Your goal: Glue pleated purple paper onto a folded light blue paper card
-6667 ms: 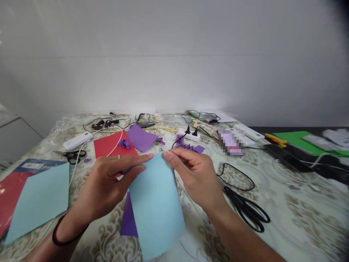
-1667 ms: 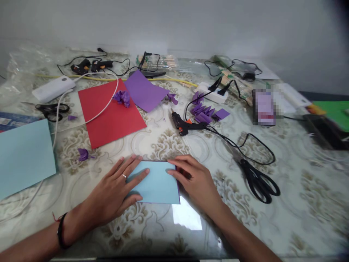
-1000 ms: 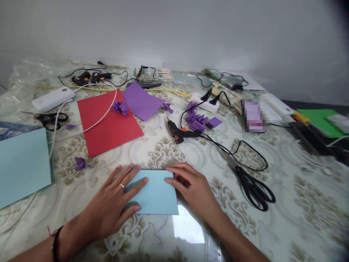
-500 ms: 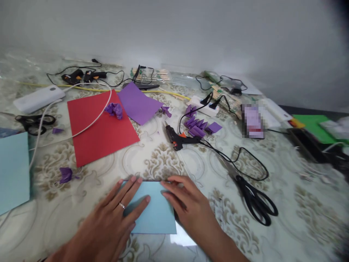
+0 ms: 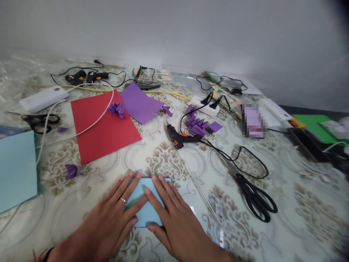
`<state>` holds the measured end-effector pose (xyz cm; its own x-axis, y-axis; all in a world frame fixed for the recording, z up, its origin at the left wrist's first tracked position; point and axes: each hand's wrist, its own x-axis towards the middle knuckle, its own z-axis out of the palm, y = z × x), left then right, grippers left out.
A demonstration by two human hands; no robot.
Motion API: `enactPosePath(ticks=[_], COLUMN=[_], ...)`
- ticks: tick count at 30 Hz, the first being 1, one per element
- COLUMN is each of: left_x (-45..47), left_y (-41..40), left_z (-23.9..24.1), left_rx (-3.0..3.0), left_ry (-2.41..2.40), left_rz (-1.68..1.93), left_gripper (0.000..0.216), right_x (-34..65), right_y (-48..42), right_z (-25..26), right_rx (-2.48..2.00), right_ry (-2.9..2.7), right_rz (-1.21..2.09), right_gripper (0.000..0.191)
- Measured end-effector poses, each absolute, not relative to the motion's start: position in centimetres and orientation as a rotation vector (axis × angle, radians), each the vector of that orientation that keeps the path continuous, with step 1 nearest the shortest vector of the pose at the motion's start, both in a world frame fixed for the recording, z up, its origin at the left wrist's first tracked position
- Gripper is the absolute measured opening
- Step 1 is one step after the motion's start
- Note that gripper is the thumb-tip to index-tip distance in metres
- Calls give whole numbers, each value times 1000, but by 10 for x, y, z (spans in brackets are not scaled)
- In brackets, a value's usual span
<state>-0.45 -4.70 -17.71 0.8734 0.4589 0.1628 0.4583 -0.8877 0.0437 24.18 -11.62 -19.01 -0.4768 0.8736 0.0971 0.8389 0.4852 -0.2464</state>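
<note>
The light blue paper (image 5: pixel 148 214) lies beneath the left hand (image 5: pixel 113 209) and right hand (image 5: pixel 177 222), equally near, each grip spread flat, pinching nothing; half-covered, its long axis is unclear.

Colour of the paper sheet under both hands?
Rectangular paper sheet: light blue on top, best seen in the head view.

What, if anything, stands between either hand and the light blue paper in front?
Nothing visible does: the left hand and right hand both have their fingers laid on the light blue paper. The black glue gun lies beyond its far edge, apart from both hands.
</note>
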Motion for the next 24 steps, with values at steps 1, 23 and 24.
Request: enactPosePath(ticks=[1,23,24], left_x=[-6,-24,-24], left_y=[-47,-26,-24], left_z=[-177,-150,-144], left_rx=[3027,2666,2633], left_ry=[753,715,718], left_rz=[263,103,81], left_gripper=[75,77,76], right_x=[244,278,280], right_y=[-118,-100,-98], right_z=[-192,-155,-152], right_rx=[-1505,-1518,-1501], right_ry=[-2491,-2307,-2318], right_rz=[252,837,834], right_gripper=[80,70,75])
